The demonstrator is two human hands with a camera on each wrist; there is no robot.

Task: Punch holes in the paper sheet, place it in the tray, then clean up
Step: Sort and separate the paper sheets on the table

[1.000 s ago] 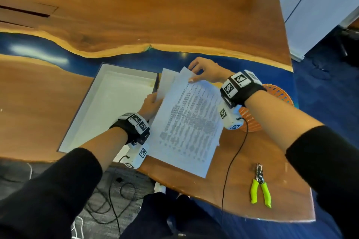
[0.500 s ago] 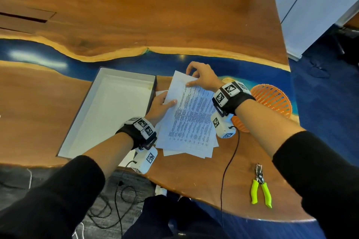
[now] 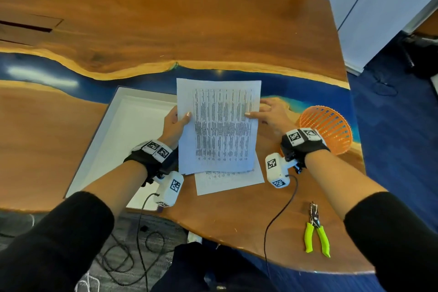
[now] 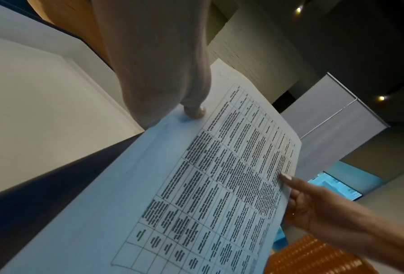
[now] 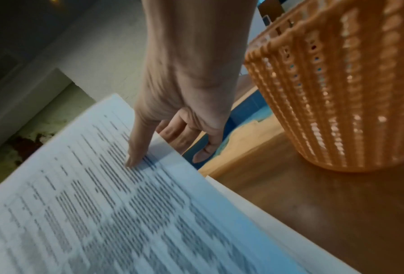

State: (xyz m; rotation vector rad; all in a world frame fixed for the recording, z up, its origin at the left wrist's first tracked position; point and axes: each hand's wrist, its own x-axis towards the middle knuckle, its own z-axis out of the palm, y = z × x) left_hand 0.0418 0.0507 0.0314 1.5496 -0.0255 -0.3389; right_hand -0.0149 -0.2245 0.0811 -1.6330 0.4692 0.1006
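Surface: wood table (image 3: 213, 19) with blue resin band, blue carpet | Containers: white tray (image 3: 123, 130) and orange basket (image 3: 329, 125), nothing seen inside | left hand (image 3: 174, 125) and right hand (image 3: 270, 114) pinch paper sheet (image 3: 220, 125) lifted above other sheets (image 3: 227, 181) | punch (image 3: 316, 230) at right.

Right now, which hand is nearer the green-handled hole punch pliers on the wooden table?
Right. The right hand holds the printed sheet's right edge, above the pliers; the left hand grips its far left edge.
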